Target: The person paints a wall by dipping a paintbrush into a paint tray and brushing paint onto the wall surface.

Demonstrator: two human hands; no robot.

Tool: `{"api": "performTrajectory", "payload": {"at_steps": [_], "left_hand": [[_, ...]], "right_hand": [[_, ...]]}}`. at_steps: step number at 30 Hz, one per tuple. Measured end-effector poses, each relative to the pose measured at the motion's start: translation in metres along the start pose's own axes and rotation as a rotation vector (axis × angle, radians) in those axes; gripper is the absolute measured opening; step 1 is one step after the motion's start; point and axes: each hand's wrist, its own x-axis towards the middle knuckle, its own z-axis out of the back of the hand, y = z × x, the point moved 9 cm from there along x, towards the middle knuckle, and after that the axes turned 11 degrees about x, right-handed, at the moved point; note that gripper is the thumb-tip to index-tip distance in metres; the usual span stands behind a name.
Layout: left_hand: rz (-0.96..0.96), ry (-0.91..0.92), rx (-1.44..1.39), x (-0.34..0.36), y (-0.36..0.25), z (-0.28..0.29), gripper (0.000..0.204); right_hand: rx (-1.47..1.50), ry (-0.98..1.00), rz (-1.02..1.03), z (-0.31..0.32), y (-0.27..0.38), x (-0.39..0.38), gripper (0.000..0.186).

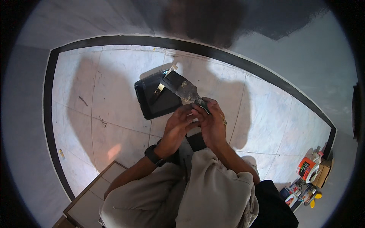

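Note:
A putty knife with a wide dark blade, smeared with pale dried patches, points up and left from my right hand. My right hand is closed around its dark handle. Close against it is my left hand, its fingers bent and pressed to the right fingers below the blade; what they pinch, if anything, is hidden. Beyond the hands, a black paint tray lies on the floor. A paintbrush with a metal ferrule rests in the tray, its pale handle over the far rim. The blade covers part of both.
Pale tiles cover the floor, with a dark skirting strip along the walls. Dark paint partly covers the grey far wall. At the right stand an orange-and-white tub and a cardboard box. A tiled ledge is at lower left.

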Motion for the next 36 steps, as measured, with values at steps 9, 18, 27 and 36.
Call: {"api": "performTrajectory", "payload": {"at_steps": [9,18,27,36], "left_hand": [[-0.108,-0.147,-0.019,0.005,-0.027,0.016,0.037],[-0.196,-0.302,0.007,0.004,-0.034,0.04,0.018],[-0.252,-0.296,0.526,-0.003,-0.055,0.047,0.01],[-0.185,-0.192,0.943,0.003,-0.043,0.031,0.02]], "right_hand": [[-0.074,0.157,0.15,-0.001,0.0,-0.005,0.033],[-0.457,0.291,0.229,-0.012,-0.006,-0.02,0.044],[-0.363,0.493,-0.13,-0.022,-0.006,-0.014,0.046],[-0.527,0.083,0.012,0.011,0.011,0.014,0.03]]}}
